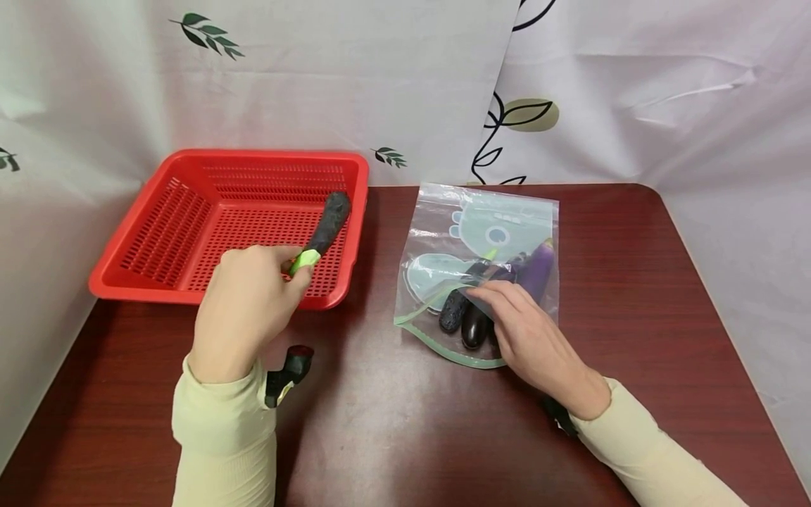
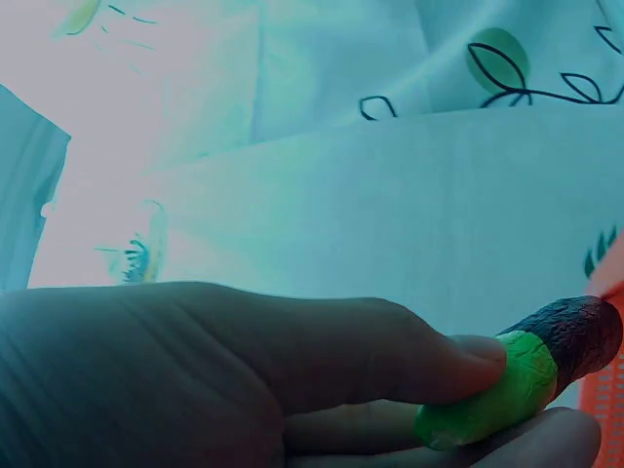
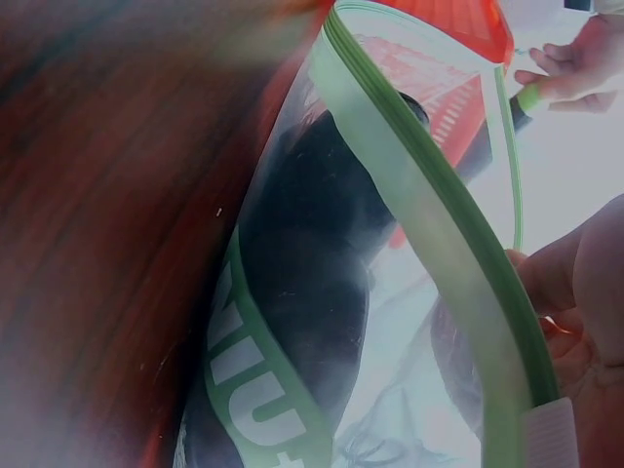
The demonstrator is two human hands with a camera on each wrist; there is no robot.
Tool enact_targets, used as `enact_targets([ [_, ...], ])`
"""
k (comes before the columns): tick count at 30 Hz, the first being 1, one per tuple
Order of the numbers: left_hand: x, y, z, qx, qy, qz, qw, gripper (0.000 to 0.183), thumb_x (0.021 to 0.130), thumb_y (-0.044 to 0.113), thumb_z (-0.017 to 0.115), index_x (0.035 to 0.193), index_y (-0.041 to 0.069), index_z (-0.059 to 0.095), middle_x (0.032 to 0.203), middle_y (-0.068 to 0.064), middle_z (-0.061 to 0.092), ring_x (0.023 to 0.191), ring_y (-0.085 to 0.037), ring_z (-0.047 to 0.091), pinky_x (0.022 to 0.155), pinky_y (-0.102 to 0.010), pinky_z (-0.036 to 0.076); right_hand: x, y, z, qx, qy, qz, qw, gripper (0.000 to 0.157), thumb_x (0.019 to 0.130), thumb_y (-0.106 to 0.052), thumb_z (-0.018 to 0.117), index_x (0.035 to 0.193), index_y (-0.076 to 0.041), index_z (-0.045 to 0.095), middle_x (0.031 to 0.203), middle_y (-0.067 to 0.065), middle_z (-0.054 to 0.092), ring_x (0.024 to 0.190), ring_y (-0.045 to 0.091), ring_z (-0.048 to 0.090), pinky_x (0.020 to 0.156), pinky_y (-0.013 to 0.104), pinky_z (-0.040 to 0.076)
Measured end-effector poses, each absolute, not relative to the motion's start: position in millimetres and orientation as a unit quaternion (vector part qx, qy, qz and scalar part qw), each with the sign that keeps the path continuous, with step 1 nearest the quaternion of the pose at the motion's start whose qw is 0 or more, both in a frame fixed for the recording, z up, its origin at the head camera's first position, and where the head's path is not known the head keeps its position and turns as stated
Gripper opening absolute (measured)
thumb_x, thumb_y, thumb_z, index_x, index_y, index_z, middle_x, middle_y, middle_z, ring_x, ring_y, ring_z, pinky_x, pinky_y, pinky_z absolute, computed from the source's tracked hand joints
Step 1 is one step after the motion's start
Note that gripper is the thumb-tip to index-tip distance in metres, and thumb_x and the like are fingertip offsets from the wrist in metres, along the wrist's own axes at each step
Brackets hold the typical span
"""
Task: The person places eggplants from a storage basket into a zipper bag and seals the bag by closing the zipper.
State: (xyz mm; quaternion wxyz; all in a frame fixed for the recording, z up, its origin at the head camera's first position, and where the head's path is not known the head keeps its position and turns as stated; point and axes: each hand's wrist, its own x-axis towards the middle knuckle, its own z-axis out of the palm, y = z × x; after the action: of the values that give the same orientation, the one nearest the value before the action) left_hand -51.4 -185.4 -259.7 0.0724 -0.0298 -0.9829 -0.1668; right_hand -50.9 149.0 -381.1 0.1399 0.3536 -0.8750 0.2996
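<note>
My left hand pinches the bright green stem end of a dark, rough-skinned eggplant between thumb and fingers. The eggplant slants up and away over the right side of a red plastic basket. At the right, my right hand grips the edge of a clear zip bag with a pale green seal strip, and its mouth gapes toward me. Inside the bag lie several eggplants, among them a glossy black one and a purple one; my right hand partly covers them.
Both hands work above a dark red-brown wooden table. White cloth with leaf prints hangs behind it and along the sides. A black wrist camera sticks out from the left sleeve.
</note>
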Motion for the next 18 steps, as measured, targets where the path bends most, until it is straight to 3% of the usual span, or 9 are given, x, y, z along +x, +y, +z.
enact_targets([
  [5,-45.0,-184.2,-256.3,-0.032,-0.981,-0.170,0.085,0.011,0.089,0.013,0.064,0.089,0.012,0.075,0.048,0.003,0.038,0.049,-0.021,0.034,0.048,-0.034,0.028,-51.1,149.0,-381.5,0.355,-0.874,0.300,0.143,0.040,0.093,0.008,0.050,0.131,-0.002,0.059,0.125,0.010,0.059,0.120,0.025,0.054,0.105,0.036,0.038],
  [10,-42.1,-183.5,-254.4,-0.036,-0.979,-0.170,0.105,0.011,0.088,0.013,0.066,0.079,0.013,0.070,0.047,0.004,0.037,0.049,-0.021,0.035,0.048,-0.035,0.028,-51.4,149.1,-381.5,0.356,-0.873,0.301,0.142,0.040,0.093,0.009,0.050,0.131,-0.002,0.059,0.125,0.010,0.058,0.120,0.026,0.054,0.106,0.037,0.037],
  [18,-31.5,-180.4,-248.0,-0.053,-0.979,-0.170,0.095,0.017,0.089,0.013,0.067,0.101,0.011,0.077,0.046,0.006,0.041,0.046,-0.017,0.034,0.047,-0.033,0.026,-51.3,149.4,-382.4,0.355,-0.874,0.299,0.142,0.041,0.092,0.009,0.050,0.131,-0.002,0.059,0.125,0.010,0.058,0.120,0.025,0.054,0.106,0.036,0.037],
])
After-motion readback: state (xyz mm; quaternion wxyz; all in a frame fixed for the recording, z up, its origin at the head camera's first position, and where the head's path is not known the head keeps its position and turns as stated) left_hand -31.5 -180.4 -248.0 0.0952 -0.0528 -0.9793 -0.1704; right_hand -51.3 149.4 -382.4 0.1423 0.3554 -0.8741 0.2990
